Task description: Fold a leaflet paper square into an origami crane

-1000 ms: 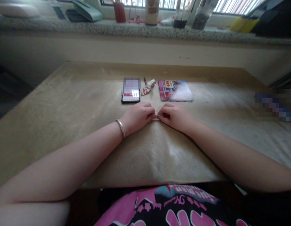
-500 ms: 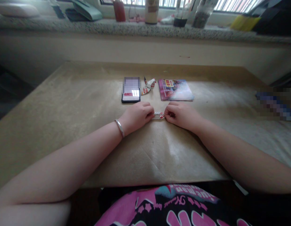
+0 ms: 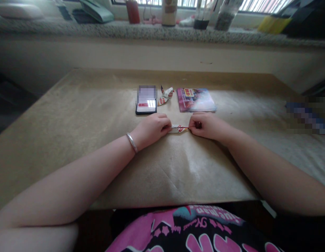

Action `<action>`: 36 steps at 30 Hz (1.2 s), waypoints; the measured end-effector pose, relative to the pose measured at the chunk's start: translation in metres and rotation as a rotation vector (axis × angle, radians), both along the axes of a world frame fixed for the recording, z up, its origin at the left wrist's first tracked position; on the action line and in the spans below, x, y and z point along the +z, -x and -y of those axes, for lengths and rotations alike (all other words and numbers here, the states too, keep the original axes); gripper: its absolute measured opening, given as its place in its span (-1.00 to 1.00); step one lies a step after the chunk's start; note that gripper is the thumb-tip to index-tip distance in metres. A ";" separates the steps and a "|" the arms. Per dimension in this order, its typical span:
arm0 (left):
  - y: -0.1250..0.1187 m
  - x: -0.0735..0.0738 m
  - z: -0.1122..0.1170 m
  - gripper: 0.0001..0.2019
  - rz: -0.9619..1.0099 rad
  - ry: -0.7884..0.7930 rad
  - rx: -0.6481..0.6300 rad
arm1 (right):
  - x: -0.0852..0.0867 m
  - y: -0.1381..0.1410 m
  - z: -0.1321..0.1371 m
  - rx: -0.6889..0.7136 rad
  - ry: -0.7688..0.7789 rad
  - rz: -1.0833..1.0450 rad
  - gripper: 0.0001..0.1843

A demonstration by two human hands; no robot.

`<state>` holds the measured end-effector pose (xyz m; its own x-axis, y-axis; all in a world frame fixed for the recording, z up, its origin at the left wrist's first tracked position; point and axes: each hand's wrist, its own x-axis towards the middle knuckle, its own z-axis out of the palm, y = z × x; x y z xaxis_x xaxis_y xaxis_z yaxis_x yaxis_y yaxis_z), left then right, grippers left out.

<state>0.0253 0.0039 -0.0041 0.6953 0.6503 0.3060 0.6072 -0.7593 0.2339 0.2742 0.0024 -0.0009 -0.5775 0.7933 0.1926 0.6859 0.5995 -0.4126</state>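
Note:
A narrow strip of folded printed paper (image 3: 178,129), white with red and yellow marks, lies low over the table between my hands. My left hand (image 3: 153,128) wears a silver bangle at the wrist and has its closed fingers on the paper's left end. The tip at the right is pinched between thumb and fingers of my right hand (image 3: 208,126). Just beyond stands a folded paper bird (image 3: 166,95) of similar printed paper. The fingertips of my left hand hide part of the strip.
A phone (image 3: 146,105) with a lit screen lies left of the bird, a stack of colourful leaflets (image 3: 196,100) right of it. A blue item (image 3: 306,117) rests at the table's right edge. Bottles and jars line the granite windowsill (image 3: 141,33) behind the table (image 3: 73,105).
My right hand has moved a little to the right along the paper, and more of the strip now shows between the hands. My left hand has barely shifted.

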 end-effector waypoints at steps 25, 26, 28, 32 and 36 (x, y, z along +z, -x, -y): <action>0.009 0.014 -0.002 -0.88 -0.107 0.147 0.089 | -0.005 0.021 0.005 -0.041 -0.061 -0.036 -0.91; 0.010 0.015 -0.003 -0.88 -0.121 0.143 0.085 | -0.005 0.021 0.005 -0.043 -0.062 -0.031 -0.91; 0.012 0.017 -0.002 -0.87 -0.152 0.134 0.090 | -0.005 0.020 0.005 -0.043 -0.065 -0.028 -0.92; 0.009 0.018 0.005 -0.86 -0.189 0.085 0.128 | -0.007 0.021 0.003 -0.014 -0.096 -0.050 -0.95; 0.001 0.013 0.010 -0.82 -0.138 0.011 0.093 | -0.010 0.022 0.001 -0.013 -0.122 -0.115 -0.97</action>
